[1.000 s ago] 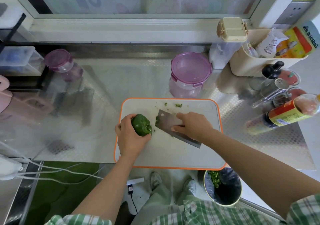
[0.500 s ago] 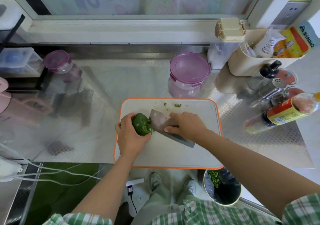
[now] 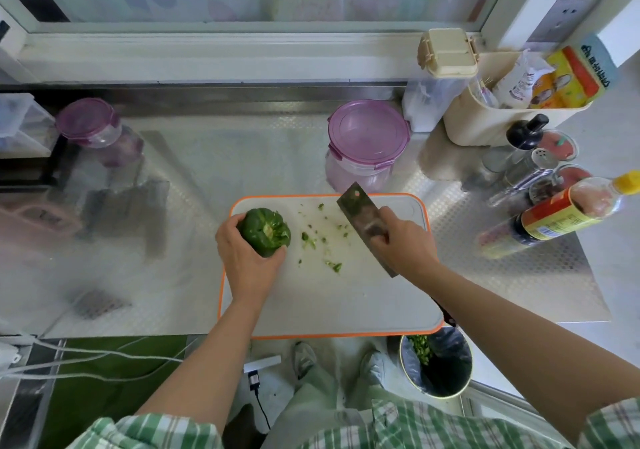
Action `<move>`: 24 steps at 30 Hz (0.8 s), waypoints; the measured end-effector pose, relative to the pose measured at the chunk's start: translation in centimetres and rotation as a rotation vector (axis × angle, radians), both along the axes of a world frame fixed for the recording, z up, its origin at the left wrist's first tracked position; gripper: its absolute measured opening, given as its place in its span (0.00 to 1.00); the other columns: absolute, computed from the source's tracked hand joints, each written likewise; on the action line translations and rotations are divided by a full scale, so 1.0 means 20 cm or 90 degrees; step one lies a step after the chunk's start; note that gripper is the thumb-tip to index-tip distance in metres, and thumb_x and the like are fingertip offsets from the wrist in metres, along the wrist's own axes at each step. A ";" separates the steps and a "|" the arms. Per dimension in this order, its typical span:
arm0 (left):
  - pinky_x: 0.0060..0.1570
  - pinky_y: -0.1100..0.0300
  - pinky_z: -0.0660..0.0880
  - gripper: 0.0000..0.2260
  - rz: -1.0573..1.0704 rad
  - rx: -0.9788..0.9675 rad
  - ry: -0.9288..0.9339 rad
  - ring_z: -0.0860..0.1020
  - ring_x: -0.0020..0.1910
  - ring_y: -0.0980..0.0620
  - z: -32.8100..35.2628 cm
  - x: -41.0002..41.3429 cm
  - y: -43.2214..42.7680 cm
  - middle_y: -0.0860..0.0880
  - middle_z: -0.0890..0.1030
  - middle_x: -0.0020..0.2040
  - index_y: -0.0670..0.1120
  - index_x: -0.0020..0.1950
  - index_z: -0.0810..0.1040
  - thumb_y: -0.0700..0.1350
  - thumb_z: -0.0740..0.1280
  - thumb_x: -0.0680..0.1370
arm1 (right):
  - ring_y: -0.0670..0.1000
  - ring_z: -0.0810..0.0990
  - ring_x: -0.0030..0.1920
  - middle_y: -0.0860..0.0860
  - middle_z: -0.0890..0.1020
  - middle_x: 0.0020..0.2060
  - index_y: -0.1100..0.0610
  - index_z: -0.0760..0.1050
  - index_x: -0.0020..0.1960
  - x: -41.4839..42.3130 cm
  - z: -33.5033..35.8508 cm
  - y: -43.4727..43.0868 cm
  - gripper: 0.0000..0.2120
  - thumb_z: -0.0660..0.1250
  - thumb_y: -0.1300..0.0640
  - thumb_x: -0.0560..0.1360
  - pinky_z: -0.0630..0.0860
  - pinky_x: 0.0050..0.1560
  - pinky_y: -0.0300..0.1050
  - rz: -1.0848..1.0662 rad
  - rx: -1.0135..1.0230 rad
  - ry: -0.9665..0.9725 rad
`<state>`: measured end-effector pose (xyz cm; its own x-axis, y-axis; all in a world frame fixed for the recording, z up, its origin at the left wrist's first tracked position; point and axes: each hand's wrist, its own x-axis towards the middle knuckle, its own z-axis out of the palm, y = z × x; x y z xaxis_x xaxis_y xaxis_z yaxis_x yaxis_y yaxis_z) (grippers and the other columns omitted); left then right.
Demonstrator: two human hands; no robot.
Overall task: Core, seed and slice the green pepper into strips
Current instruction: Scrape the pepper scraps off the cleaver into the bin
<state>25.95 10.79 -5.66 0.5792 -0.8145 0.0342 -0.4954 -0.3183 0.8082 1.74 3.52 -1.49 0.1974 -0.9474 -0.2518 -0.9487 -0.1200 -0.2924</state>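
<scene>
Two grips: left hand (image 3: pixel 247 258) clasps the green pepper (image 3: pixel 265 230), stem end tilted toward the right hand (image 3: pixel 403 246), which holds the cleaver (image 3: pixel 358 213) clear of it.

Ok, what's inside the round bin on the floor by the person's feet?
Chopped green scraps lie against the left wall of the bin, on a dark liner. The cutting board corner covers its far edge, so anything there is hidden.

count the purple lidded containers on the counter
2. One purple-lidded container stands just behind the cutting board; a second purple-lidded container sits at the back left of the counter. Clutter at the edges could hide more.
</scene>
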 end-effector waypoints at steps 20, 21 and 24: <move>0.64 0.49 0.72 0.37 -0.011 -0.011 0.031 0.70 0.64 0.48 -0.08 0.11 -0.11 0.49 0.69 0.64 0.46 0.68 0.67 0.41 0.79 0.62 | 0.59 0.73 0.24 0.56 0.75 0.33 0.55 0.81 0.52 0.07 -0.18 -0.15 0.22 0.74 0.69 0.60 0.57 0.24 0.39 0.165 -0.146 0.122; 0.64 0.49 0.72 0.37 -0.013 -0.009 0.033 0.70 0.64 0.48 -0.07 0.11 -0.11 0.51 0.69 0.63 0.47 0.68 0.67 0.41 0.79 0.62 | 0.59 0.74 0.26 0.56 0.75 0.34 0.54 0.80 0.55 0.07 -0.17 -0.19 0.23 0.72 0.70 0.62 0.58 0.24 0.40 0.135 -0.143 0.128; 0.63 0.49 0.72 0.37 -0.015 -0.009 0.034 0.69 0.64 0.50 -0.07 0.12 -0.12 0.56 0.68 0.61 0.49 0.68 0.67 0.42 0.79 0.62 | 0.59 0.75 0.30 0.55 0.74 0.35 0.53 0.81 0.56 0.10 -0.19 -0.19 0.22 0.72 0.68 0.64 0.61 0.24 0.42 0.138 -0.123 0.119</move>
